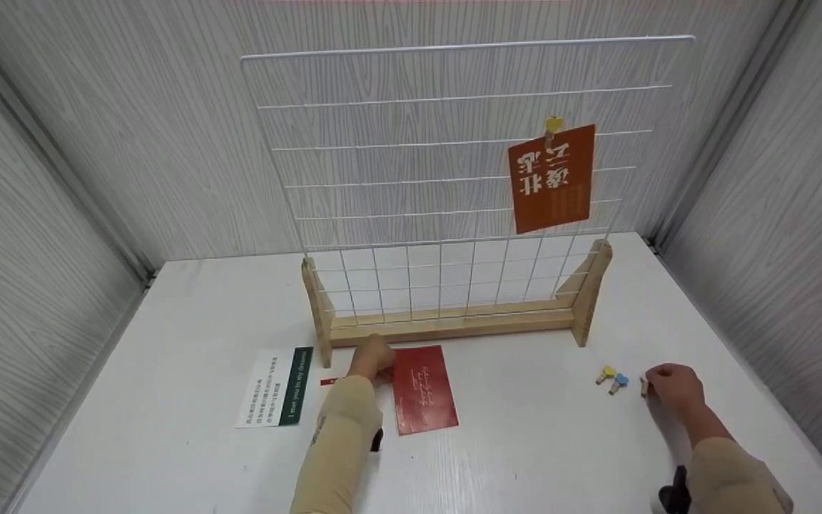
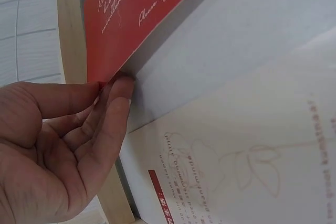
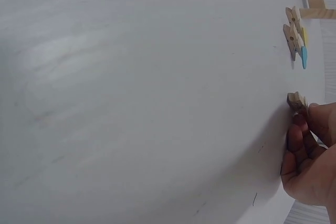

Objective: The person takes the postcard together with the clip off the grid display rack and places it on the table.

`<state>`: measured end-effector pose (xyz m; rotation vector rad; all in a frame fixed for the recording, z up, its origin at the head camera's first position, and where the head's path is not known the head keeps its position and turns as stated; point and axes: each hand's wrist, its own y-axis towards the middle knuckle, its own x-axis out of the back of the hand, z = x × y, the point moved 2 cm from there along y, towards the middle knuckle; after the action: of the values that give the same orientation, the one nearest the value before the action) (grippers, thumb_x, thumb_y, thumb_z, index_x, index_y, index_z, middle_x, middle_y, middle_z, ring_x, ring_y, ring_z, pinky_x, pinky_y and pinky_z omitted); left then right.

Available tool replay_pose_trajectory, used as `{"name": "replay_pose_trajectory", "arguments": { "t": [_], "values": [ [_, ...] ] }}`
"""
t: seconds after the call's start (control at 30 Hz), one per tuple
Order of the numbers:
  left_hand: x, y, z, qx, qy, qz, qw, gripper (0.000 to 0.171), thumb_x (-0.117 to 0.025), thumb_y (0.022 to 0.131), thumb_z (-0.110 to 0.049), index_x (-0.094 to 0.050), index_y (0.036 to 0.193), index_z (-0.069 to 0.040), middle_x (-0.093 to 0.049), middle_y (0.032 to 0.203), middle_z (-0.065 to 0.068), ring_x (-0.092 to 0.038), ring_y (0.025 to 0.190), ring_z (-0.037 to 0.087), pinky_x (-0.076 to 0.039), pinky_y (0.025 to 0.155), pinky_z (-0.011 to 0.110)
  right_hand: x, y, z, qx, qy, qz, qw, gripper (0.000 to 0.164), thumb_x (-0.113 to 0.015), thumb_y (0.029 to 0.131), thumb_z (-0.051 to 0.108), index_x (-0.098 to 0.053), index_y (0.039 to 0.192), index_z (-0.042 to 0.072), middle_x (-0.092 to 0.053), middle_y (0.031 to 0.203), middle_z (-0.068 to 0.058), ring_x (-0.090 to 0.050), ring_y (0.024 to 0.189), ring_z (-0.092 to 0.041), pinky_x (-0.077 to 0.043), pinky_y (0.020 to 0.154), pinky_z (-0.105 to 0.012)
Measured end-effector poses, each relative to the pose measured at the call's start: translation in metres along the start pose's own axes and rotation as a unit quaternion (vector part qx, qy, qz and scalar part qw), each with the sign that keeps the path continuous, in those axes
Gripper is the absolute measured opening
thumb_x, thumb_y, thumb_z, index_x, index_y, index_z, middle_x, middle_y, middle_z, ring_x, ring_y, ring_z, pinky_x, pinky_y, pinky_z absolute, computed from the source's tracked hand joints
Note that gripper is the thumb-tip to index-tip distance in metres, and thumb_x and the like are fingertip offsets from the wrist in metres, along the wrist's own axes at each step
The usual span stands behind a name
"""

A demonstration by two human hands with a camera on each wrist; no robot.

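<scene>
My left hand (image 1: pixel 374 358) pinches a corner of a red card (image 1: pixel 425 390) between thumb and fingers. In the left wrist view that card (image 2: pixel 131 19) is tilted up off the table at the pinched corner. Over on the right, my right hand (image 1: pixel 678 389) pinches a small wooden clothespin (image 3: pixel 296 101) at the tabletop. Two more clothespins lie beside it, one with a yellow heart (image 1: pixel 606 373) and one with a blue heart (image 1: pixel 618 383). A pale printed card (image 2: pixel 236 156) lies flat near the left hand.
Behind the hands stands a white wire grid (image 1: pixel 425 182) on a wooden base (image 1: pixel 454 328). An orange-red card (image 1: pixel 552 182) hangs on it from a yellow-heart clothespin (image 1: pixel 552 126). A white and green card (image 1: pixel 275 387) lies left on the white table (image 1: pixel 525 457).
</scene>
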<state>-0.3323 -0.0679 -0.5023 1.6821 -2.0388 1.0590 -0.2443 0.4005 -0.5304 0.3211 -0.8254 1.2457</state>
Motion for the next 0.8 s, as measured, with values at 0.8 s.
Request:
{"name": "replay_pose_trajectory", "arguments": {
  "t": [0.8],
  "values": [
    [0.0016,0.0009,0.0037,0.02,0.011,-0.029,0.9993,0.015,-0.049,0.074,0.002,-0.055,0.061,-0.001,-0.052,0.052,0.008,-0.044,0.04,0.013,-0.034,0.033,0.022,0.0067,-0.0062,0.0009,0.018,-0.013,-0.01,1.0,0.035,-0.039,0.09,0.017,-0.05,0.103,-0.013,-0.054,0.092,-0.022,-0.049,0.08,-0.028,-0.042,0.061,-0.033]
  ]
}}
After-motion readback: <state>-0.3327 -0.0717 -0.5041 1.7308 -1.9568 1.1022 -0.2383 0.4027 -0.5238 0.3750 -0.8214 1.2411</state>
